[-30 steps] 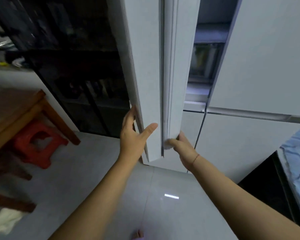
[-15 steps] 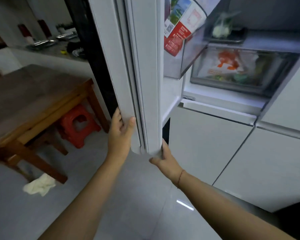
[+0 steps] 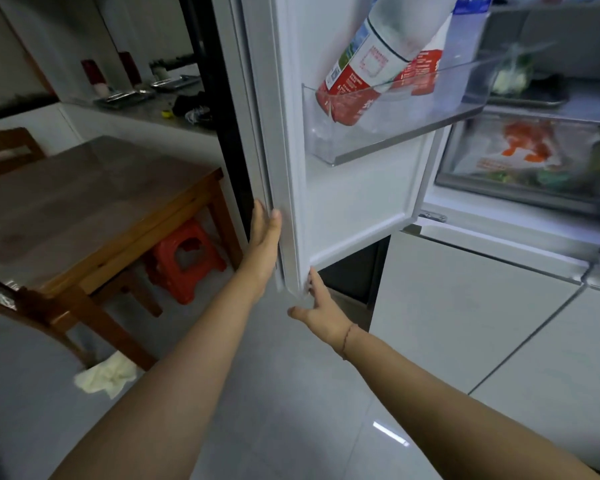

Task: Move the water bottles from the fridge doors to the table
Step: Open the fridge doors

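The water bottles (image 3: 368,69) are leaning tilted in the clear door bin (image 3: 378,133) of the fridge door (image 3: 354,202), while my left hand (image 3: 264,242) is lying flat, grip released, against its outer edge and my right hand (image 3: 321,311) is touching its bottom corner, grip released, with the wooden tabletop (image 3: 84,192) sitting off to my left.

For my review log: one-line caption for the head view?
Both hands swing fridge door open; water bottles lean in its shelf.
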The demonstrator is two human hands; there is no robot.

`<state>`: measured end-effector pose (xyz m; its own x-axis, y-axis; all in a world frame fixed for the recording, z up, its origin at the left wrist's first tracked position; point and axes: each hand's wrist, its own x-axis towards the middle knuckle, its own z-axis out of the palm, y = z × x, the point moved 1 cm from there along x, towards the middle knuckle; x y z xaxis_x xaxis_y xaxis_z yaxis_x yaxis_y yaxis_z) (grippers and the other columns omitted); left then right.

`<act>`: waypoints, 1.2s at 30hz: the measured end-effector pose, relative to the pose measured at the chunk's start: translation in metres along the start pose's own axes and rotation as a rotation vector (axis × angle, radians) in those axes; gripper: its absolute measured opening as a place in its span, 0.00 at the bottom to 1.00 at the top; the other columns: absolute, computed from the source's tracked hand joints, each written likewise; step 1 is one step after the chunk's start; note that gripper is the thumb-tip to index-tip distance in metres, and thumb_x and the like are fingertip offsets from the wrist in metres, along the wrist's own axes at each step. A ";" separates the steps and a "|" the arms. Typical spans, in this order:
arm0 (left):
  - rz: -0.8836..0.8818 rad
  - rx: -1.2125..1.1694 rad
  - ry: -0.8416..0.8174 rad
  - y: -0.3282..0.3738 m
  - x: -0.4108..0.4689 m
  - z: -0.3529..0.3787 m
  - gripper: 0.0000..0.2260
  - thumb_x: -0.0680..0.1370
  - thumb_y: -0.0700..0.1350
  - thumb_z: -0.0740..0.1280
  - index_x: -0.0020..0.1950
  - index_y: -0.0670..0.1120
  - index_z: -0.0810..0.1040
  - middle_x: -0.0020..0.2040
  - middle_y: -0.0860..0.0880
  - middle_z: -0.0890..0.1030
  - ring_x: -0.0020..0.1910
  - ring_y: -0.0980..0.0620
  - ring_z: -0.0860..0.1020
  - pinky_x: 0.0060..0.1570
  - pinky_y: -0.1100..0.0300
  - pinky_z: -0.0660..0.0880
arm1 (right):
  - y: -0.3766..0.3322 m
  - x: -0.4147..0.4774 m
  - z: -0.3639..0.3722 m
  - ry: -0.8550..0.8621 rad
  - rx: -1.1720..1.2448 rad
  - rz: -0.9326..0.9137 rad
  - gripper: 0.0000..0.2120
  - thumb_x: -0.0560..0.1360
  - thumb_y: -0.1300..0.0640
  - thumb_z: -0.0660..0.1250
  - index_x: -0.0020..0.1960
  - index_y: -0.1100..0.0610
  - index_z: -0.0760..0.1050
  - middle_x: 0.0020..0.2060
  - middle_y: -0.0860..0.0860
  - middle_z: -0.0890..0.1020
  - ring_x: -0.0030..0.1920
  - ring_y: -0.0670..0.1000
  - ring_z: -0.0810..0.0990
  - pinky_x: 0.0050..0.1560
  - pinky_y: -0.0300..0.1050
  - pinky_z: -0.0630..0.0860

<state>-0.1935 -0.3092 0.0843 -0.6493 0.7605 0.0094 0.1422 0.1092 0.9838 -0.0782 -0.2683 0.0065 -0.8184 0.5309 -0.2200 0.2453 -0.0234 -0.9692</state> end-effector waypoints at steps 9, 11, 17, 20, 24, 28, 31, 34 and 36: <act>-0.010 0.008 -0.004 -0.010 0.017 -0.008 0.33 0.77 0.65 0.51 0.77 0.60 0.39 0.80 0.55 0.46 0.78 0.50 0.50 0.74 0.46 0.51 | -0.005 0.032 0.014 0.016 -0.012 0.000 0.48 0.66 0.52 0.69 0.77 0.43 0.43 0.76 0.48 0.57 0.76 0.51 0.56 0.74 0.58 0.59; -0.017 0.008 -0.005 -0.009 0.020 -0.009 0.34 0.76 0.65 0.52 0.77 0.60 0.39 0.80 0.55 0.46 0.78 0.49 0.50 0.74 0.47 0.52 | -0.008 0.034 0.014 0.020 -0.018 -0.008 0.47 0.68 0.54 0.68 0.77 0.44 0.43 0.76 0.48 0.56 0.76 0.51 0.55 0.74 0.58 0.58; -0.004 0.001 0.019 -0.011 0.020 -0.006 0.33 0.77 0.63 0.54 0.77 0.60 0.40 0.80 0.54 0.47 0.78 0.50 0.52 0.73 0.49 0.54 | -0.004 0.032 0.008 0.010 -0.009 0.005 0.45 0.71 0.57 0.68 0.77 0.45 0.42 0.76 0.49 0.56 0.75 0.50 0.56 0.74 0.55 0.58; -0.004 -0.019 0.106 -0.015 0.011 0.013 0.38 0.75 0.64 0.57 0.78 0.58 0.39 0.80 0.53 0.46 0.78 0.50 0.51 0.73 0.52 0.54 | -0.003 0.025 -0.003 -0.004 0.023 0.014 0.44 0.74 0.60 0.67 0.77 0.47 0.41 0.77 0.48 0.54 0.76 0.50 0.55 0.70 0.45 0.59; -0.099 -0.037 0.218 -0.042 -0.023 0.062 0.37 0.78 0.59 0.59 0.78 0.53 0.38 0.80 0.52 0.43 0.78 0.51 0.49 0.71 0.56 0.53 | 0.006 0.004 -0.045 0.063 0.052 0.037 0.42 0.75 0.60 0.65 0.77 0.47 0.41 0.77 0.50 0.54 0.76 0.51 0.54 0.66 0.43 0.60; -0.245 -0.034 0.302 -0.067 -0.040 0.109 0.42 0.75 0.61 0.63 0.79 0.49 0.40 0.80 0.47 0.47 0.78 0.48 0.53 0.75 0.52 0.55 | 0.028 -0.026 -0.119 0.196 0.083 0.060 0.41 0.75 0.59 0.66 0.77 0.47 0.44 0.77 0.51 0.55 0.75 0.52 0.59 0.66 0.44 0.61; -0.475 -0.089 0.319 -0.072 -0.049 0.155 0.41 0.78 0.58 0.63 0.79 0.46 0.41 0.80 0.43 0.50 0.77 0.43 0.56 0.73 0.48 0.56 | 0.042 -0.054 -0.181 0.286 0.100 0.075 0.39 0.76 0.58 0.66 0.78 0.49 0.45 0.77 0.52 0.56 0.74 0.54 0.60 0.65 0.45 0.63; -0.520 -0.069 0.176 -0.065 -0.052 0.211 0.39 0.78 0.60 0.60 0.79 0.45 0.43 0.80 0.45 0.50 0.78 0.45 0.54 0.74 0.48 0.54 | 0.056 -0.081 -0.240 0.389 0.102 0.094 0.38 0.76 0.57 0.65 0.77 0.50 0.46 0.77 0.53 0.56 0.74 0.55 0.61 0.70 0.51 0.62; -0.460 -0.058 0.092 -0.054 -0.048 0.249 0.36 0.79 0.61 0.59 0.79 0.46 0.46 0.80 0.46 0.52 0.78 0.46 0.55 0.73 0.50 0.55 | 0.066 -0.097 -0.274 0.448 0.113 0.105 0.37 0.76 0.57 0.65 0.77 0.50 0.46 0.76 0.54 0.57 0.74 0.56 0.62 0.70 0.52 0.61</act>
<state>0.0156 -0.1922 -0.0135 -0.6992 0.5811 -0.4165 -0.2163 0.3834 0.8979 0.1598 -0.0892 -0.0061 -0.4811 0.8335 -0.2716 0.2361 -0.1752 -0.9558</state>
